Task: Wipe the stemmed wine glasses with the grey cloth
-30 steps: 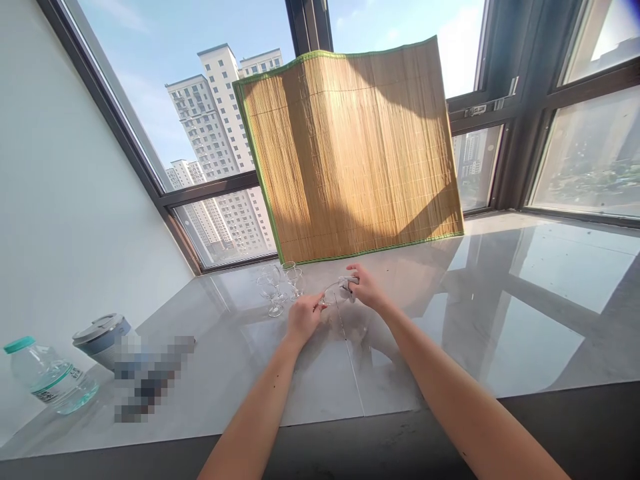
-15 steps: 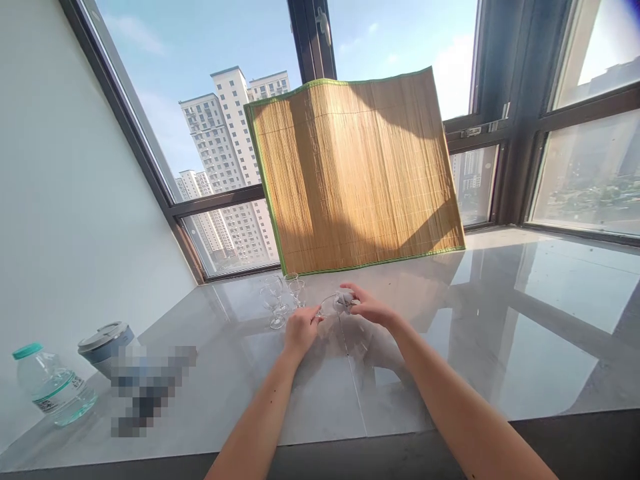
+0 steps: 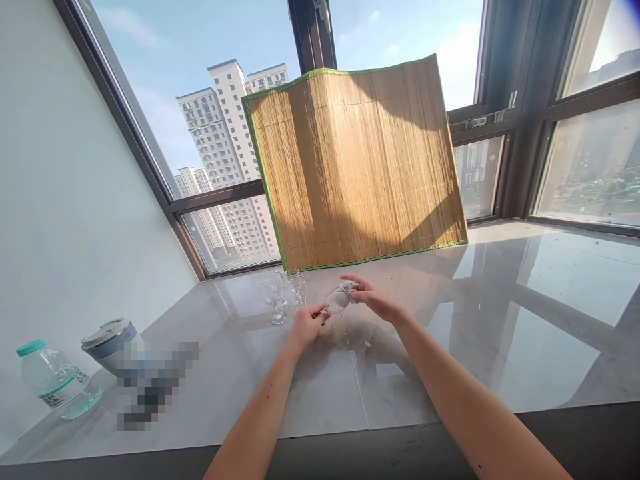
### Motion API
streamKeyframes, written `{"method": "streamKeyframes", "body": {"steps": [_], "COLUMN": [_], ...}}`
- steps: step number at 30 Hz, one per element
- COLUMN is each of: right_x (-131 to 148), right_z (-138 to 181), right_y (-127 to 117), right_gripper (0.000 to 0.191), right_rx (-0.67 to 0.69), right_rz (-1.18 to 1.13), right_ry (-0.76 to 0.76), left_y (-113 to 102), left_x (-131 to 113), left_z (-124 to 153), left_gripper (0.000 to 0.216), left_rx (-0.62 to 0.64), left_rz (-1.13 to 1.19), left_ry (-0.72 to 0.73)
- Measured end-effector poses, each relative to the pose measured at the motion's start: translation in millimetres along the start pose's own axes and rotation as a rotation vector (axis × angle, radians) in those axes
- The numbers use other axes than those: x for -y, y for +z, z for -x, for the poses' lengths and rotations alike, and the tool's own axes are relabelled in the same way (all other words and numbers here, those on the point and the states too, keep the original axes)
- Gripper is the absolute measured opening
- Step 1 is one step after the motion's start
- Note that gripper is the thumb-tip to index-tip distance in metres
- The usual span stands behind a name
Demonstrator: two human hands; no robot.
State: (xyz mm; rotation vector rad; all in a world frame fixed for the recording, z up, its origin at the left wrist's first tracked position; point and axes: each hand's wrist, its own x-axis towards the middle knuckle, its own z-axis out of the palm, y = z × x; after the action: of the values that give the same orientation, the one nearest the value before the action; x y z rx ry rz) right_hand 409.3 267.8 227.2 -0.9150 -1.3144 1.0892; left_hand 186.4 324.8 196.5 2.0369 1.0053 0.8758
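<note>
My left hand [image 3: 306, 327] is closed around the stem end of a small clear stemmed glass [image 3: 331, 302], which lies tilted on its side above the counter, its bowl toward the right. My right hand [image 3: 374, 299] pinches a whitish cloth [image 3: 343, 295] pressed at the mouth of that glass; whether the cloth reaches inside the bowl is hard to make out. Just left of and beyond my left hand, more clear stemmed glasses stand upright together, one nearer [image 3: 279, 315] and another [image 3: 299, 285] close to the mat.
A bamboo mat [image 3: 357, 167] with green edging leans against the window behind my hands. At the left stand a clear water bottle [image 3: 63, 383] with a green cap and a lidded cup [image 3: 111, 343], beside a blurred-out patch. The glossy tiled counter [image 3: 320, 407] has a front edge nearest me.
My left fingers have shifted slightly on the stem, and the held glass has moved a little. The cloth stays at its mouth. The camera view has shifted slightly.
</note>
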Motion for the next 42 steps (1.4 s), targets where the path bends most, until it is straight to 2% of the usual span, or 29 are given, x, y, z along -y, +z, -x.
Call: {"method": "streamKeyframes", "body": {"steps": [3, 7, 10, 12, 15, 17, 20, 22, 24, 26, 30, 36, 38, 42], "right_x": [-3, -11, -19, -24, -30, -33, -34, -34, -35, -36, -39, -38, -38, -37], "right_z": [-2, -7, -13, -17, -20, -19, -15, -12, -10, -9, -12, -18, -17, -12], "right_y": [1, 5, 0, -7, -12, -5, 15, 28, 35, 37, 32, 28, 29, 36], "right_gripper": [0.063, 0.071, 0.072, 0.071, 0.068, 0.067, 0.067, 0.067, 0.068, 0.068, 0.063, 0.045, 0.047, 0.064], "right_rx": [-0.046, -0.184, -0.323, -0.465, -0.616, -0.561, -0.315, -0.161, -0.085, -0.093, -0.206, -0.329, -0.332, -0.271], "right_rz": [-0.039, -0.137, -0.209, -0.252, -0.214, -0.147, -0.121, -0.136, -0.15, -0.165, -0.209, -0.341, -0.315, -0.149], "right_ry": [-0.024, -0.018, -0.035, -0.03, 0.03, 0.076, 0.128, 0.156, 0.17, 0.166, 0.188, 0.272, 0.261, 0.201], "left_y": [-2, -1, 1, 0, -2, -2, 4, 9, 14, 17, 19, 19, 20, 22], "left_x": [-6, -12, -11, -12, -14, -15, -12, -10, -8, -9, -10, -3, 2, 8], "left_z": [0, 0, -2, -2, -2, -2, -4, -5, -5, -4, -4, -6, -7, -7], "left_gripper": [0.06, 0.064, 0.061, 0.055, 0.049, 0.051, 0.058, 0.054, 0.048, 0.044, 0.037, 0.031, 0.03, 0.025], "left_rx": [0.087, 0.126, 0.107, 0.073, 0.024, 0.004, -0.023, -0.049, -0.079, -0.102, -0.092, -0.089, -0.076, -0.05], "left_rz": [0.182, 0.276, 0.315, 0.343, 0.397, 0.444, 0.474, 0.438, 0.366, 0.3, 0.263, 0.211, 0.195, 0.208], "left_ry": [-0.104, -0.135, -0.137, -0.127, -0.087, -0.062, -0.032, -0.016, 0.004, 0.029, 0.062, 0.005, -0.001, 0.023]}}
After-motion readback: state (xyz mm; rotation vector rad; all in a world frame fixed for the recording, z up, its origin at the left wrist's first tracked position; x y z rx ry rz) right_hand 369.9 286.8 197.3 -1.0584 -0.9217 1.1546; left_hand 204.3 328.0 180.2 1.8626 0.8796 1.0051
